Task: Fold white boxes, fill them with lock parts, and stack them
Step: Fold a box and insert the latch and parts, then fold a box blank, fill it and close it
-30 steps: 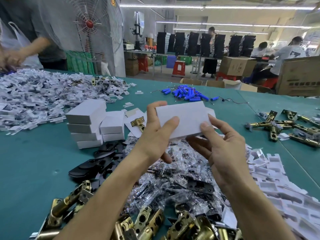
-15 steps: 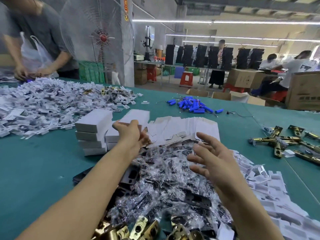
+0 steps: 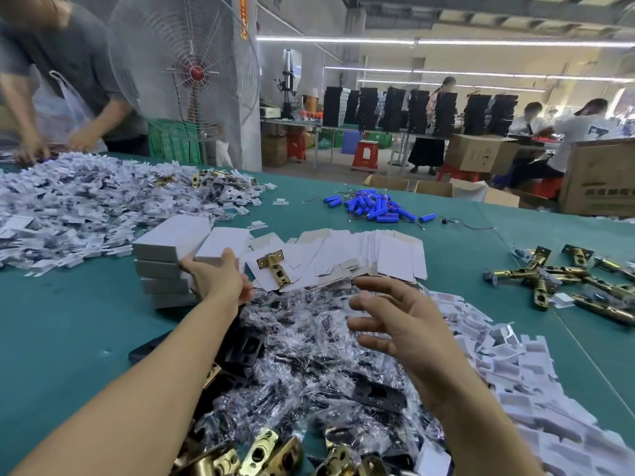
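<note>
A folded white box (image 3: 226, 242) is gripped at its near end by the left hand (image 3: 216, 278), with the thumb on the box's left side. The box is set on a lower pile that is largely hidden by the hand, and it touches the taller stack of white boxes (image 3: 161, 266) on its left, at the left-centre of the tabletop (image 3: 68, 338). The right hand (image 3: 395, 321) is held open with its fingers spread above the heap of bagged parts (image 3: 309, 355), and nothing is grasped in it.

Bare green surface is seen left of the stack, out to the left edge. A narrower bare strip runs between the blue cylinders (image 3: 371, 204) and the fanned flat box blanks (image 3: 360, 255).

A single brass latch (image 3: 275, 267) lies on the blanks just right of the left hand. Scattered brass latches (image 3: 567, 280) are spread toward the right edge, and white card inserts (image 3: 515, 365) are heaped beside the right forearm. A wide heap of white pieces (image 3: 86, 201) covers the far left corner. More latch bodies (image 3: 261, 455) are crowded along the near edge.
</note>
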A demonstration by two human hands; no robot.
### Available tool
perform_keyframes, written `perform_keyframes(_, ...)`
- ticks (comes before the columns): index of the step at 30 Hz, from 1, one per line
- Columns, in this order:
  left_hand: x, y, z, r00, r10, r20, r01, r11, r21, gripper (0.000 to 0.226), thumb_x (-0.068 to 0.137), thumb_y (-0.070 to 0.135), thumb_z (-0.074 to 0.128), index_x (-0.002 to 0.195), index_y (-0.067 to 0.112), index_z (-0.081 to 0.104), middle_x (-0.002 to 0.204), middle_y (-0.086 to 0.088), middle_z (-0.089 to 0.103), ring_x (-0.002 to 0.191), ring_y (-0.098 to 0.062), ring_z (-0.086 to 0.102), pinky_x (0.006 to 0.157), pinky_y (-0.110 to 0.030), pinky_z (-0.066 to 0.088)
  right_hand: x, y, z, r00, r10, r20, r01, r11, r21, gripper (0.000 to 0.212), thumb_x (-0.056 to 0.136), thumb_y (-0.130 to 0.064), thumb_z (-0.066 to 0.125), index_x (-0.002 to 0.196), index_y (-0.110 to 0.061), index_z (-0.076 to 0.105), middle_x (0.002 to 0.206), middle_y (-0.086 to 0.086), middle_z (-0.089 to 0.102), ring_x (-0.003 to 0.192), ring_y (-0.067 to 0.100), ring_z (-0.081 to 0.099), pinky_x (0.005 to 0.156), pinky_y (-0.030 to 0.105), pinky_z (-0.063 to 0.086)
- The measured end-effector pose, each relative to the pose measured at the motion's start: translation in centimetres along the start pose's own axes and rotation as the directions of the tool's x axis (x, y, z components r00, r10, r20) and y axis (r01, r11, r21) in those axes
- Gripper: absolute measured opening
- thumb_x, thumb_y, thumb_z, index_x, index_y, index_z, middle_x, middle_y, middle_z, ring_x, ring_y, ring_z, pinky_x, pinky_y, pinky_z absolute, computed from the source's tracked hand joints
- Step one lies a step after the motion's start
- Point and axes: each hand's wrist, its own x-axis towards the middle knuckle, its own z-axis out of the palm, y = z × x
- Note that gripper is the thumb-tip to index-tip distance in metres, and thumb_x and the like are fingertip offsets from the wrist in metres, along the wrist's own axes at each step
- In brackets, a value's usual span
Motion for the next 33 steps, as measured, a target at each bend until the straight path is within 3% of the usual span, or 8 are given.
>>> perform_keyframes(9, 0.2, 0.1, 1.3, 0.999, -0.041, -0.028, 0.033, 0.968, -0.247, 0.042, 0.102, 0.009, 0.053, 0.134, 0.018, 0.027, 0.087, -0.018, 0.058, 0.047, -0.019, 0.057, 0.045, -0.029, 0.056, 0.2, -0.1, -0.3, 1.000, 0.003, -0.010, -0.003, 1.000, 0.031, 0.013, 0.094, -0.020, 0.064, 0.105, -0.024, 0.072, 0.095, 0.003, 0.075, 0.075, 0.015, 0.071, 0.067, 0.025, 0.057)
perform_keyframes(12, -0.6, -0.4, 1.3, 0.996, 0.076, -0.043, -0.085, 0.960, -0.268, 0.050, 0.101, 0.005, 0.053, 0.136, 0.030, 0.028, 0.085, -0.013, 0.061, 0.048, -0.019, 0.061, 0.049, -0.027, 0.056, 0.2, -0.1, -0.4, 1.000, 0.012, -0.015, -0.011, 0.999, 0.040, 0.014, 0.095, -0.019, 0.064, 0.105, -0.023, 0.072, 0.094, 0.003, 0.075, 0.075, 0.015, 0.071, 0.066, 0.024, 0.057)
perform_keyframes(15, -1.0, -0.7, 1.2, 0.952, 0.304, -0.034, -0.306, 0.949, -0.077, 0.030, 0.101, 0.011, 0.054, 0.118, 0.033, 0.044, 0.083, -0.011, 0.067, 0.048, -0.018, 0.065, 0.047, -0.029, 0.055, 0.2, 0.0, -0.6, 1.000, 0.014, -0.010, -0.013, 0.999, 0.030, 0.013, 0.095, -0.020, 0.063, 0.103, -0.024, 0.072, 0.094, 0.002, 0.075, 0.076, 0.016, 0.071, 0.066, 0.025, 0.056)
perform_keyframes(18, -0.6, -0.6, 1.4, 0.826, 0.498, 0.263, -0.563, 0.750, 0.346, 0.018, 0.099, 0.020, 0.057, 0.087, 0.033, 0.053, 0.078, -0.008, 0.070, 0.063, -0.025, 0.069, 0.059, -0.041, 0.059, 0.3, 0.0, -0.8, 1.000, 0.018, -0.017, -0.017, 0.999, 0.034, 0.012, 0.094, -0.020, 0.064, 0.101, -0.024, 0.072, 0.093, 0.002, 0.076, 0.075, 0.015, 0.071, 0.066, 0.025, 0.056)
perform_keyframes(21, -0.2, -0.8, 2.3, 0.699, 0.303, 0.647, -0.713, 0.366, 0.598, 0.014, 0.097, 0.024, 0.055, 0.092, 0.034, 0.063, 0.100, 0.003, 0.069, 0.093, -0.024, 0.066, 0.082, -0.041, 0.056, 0.4, 0.1, -0.8, 0.999, 0.023, -0.027, -0.023, 0.999, 0.024, 0.013, 0.094, -0.020, 0.064, 0.104, -0.022, 0.071, 0.093, 0.002, 0.076, 0.074, 0.015, 0.070, 0.065, 0.026, 0.055)
perform_keyframes(25, 0.3, -1.4, 4.1, 0.620, 0.128, 0.774, -0.785, 0.086, 0.614, 0.023, 0.101, 0.033, 0.049, 0.111, 0.027, 0.068, 0.124, -0.001, 0.055, 0.125, -0.028, 0.044, 0.097, -0.046, 0.047, 0.4, 0.5, -1.0, 0.999, 0.022, -0.032, -0.021, 0.999, 0.038, 0.013, 0.093, -0.018, 0.064, 0.104, -0.020, 0.072, 0.091, 0.004, 0.075, 0.072, 0.014, 0.069, 0.062, 0.024, 0.055)
perform_keyframes(29, 1.8, -1.9, 4.8, 0.639, 0.058, 0.767, -0.769, 0.028, 0.638, 0.035, 0.097, 0.047, 0.047, 0.082, 0.018, 0.057, 0.100, -0.003, 0.054, 0.106, -0.030, 0.051, 0.089, -0.044, 0.049, 0.7, 1.0, -0.9, 0.999, 0.036, -0.032, -0.035, 0.999, 0.021, 0.012, 0.094, -0.018, 0.065, 0.102, -0.021, 0.072, 0.093, 0.005, 0.075, 0.071, 0.014, 0.069, 0.062, 0.023, 0.055)
perform_keyframes(33, 3.2, -2.2, 4.4, 0.566, 0.048, 0.823, -0.824, 0.049, 0.564, 0.053, 0.095, 0.057, 0.053, 0.064, 0.015, 0.042, 0.076, -0.001, 0.044, 0.070, -0.022, 0.048, 0.058, -0.031, 0.034, 0.7, 1.6, -0.6, 0.999, 0.048, -0.019, -0.048, 0.999, -0.023, 0.012, 0.093, -0.021, 0.065, 0.103, -0.024, 0.072, 0.094, 0.004, 0.074, 0.072, 0.012, 0.070, 0.065, 0.024, 0.055)
